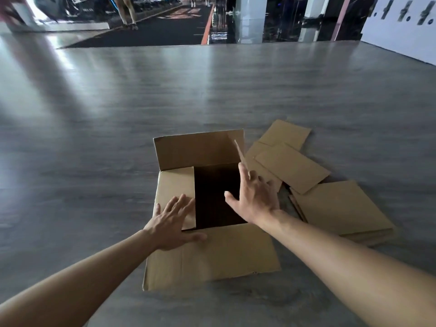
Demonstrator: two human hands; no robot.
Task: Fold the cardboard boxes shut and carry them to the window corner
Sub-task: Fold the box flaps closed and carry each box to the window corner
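An open brown cardboard box [212, 253] stands on the grey floor in front of me, its inside dark. Its far flap [198, 149] stands upright and the near flap lies outward towards me. My left hand [172, 223] presses flat with spread fingers on the left flap, which is folded down over the opening. My right hand [254, 197] reaches with straight fingers to the right flap [240, 153], which stands on edge; the fingertips touch it.
Several flattened cardboard boxes [330, 204] lie in a loose pile on the floor just right of the box. A dark carpet strip [146, 31] and a person's legs are far ahead. A white wall [401, 36] stands at the far right.
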